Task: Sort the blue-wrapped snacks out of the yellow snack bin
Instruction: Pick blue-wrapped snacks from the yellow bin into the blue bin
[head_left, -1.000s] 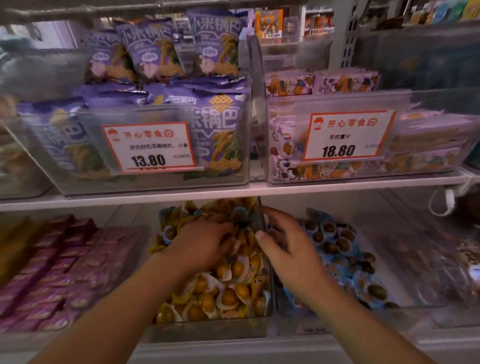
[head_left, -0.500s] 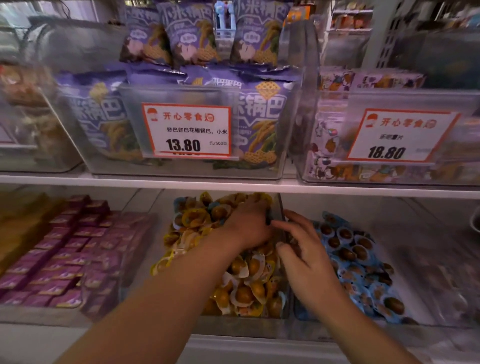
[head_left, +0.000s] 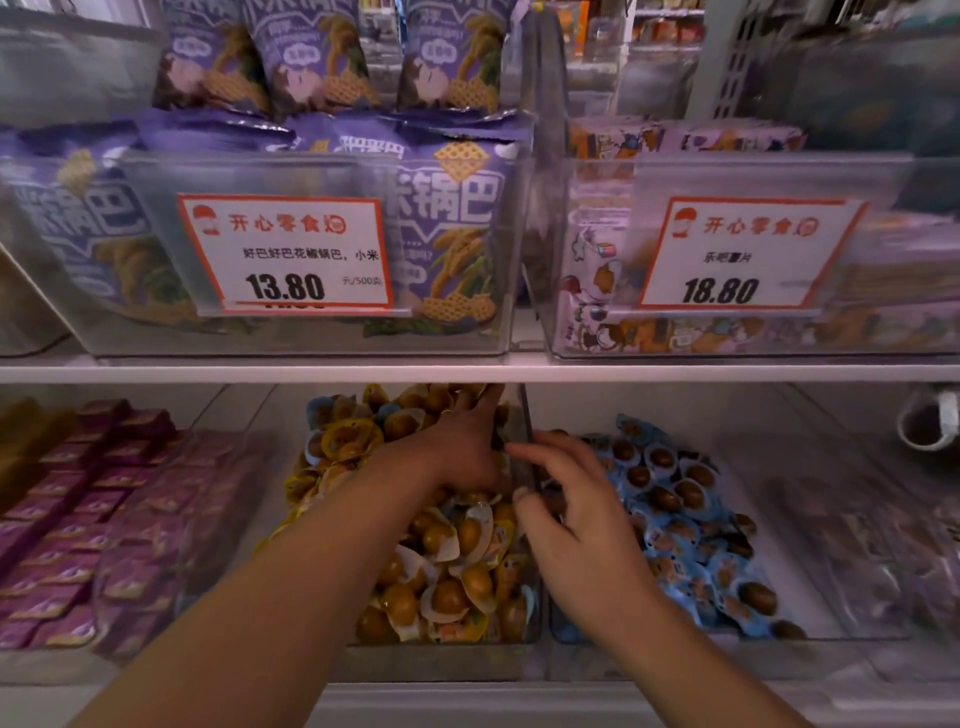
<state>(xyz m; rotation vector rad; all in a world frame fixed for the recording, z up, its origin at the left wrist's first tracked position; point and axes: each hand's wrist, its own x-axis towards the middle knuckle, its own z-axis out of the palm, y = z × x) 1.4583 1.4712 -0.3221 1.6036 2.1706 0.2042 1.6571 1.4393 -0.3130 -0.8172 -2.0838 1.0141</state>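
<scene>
Two bins: my left hand (head_left: 462, 447) reaches flat into yellow bin (head_left: 441, 660); right hand (head_left: 576, 514), loosely curled, holds nothing I can see, beside blue bin (head_left: 810, 631). Shelf (head_left: 467, 373) above.

Dim, purplish store light; wide-angle bending at the edges, soft blur throughout.

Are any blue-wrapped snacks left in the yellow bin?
Yes. A few blue wrappers show among the yellow snacks at the back of that bin.
</scene>
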